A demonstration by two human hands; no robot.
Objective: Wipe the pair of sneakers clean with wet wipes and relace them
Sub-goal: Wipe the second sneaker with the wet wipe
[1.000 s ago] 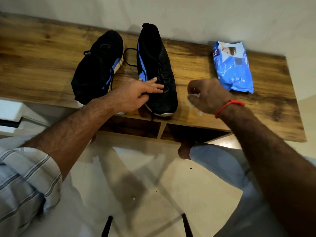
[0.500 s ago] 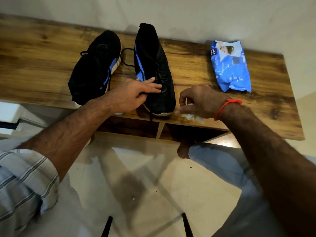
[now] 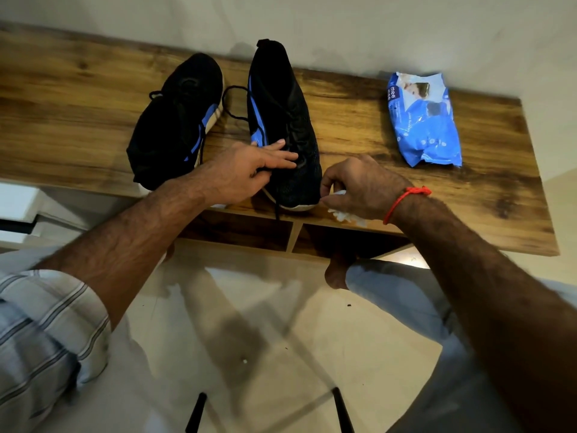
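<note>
Two black sneakers with blue trim sit side by side on a wooden bench (image 3: 359,120) against the wall. The left shoe (image 3: 175,120) is tipped over a bit on its side, the right shoe (image 3: 282,120) stands upright with its toe at the front edge of the bench. A loose black lace (image 3: 232,101) loops between them. The left hand (image 3: 246,170) lies flat on top of the right shoe, fingers straight and spread over the toe area, just pressing it down, not gripping. The right hand (image 3: 362,185), red thread on the wrist, has its fingers curled round a crumpled white wipe (image 3: 345,214) right at the toe of that same shoe, touching its sole edge. The blue pack of wipes (image 3: 423,123) lies further right on the bench, well apart from the shoes
</note>
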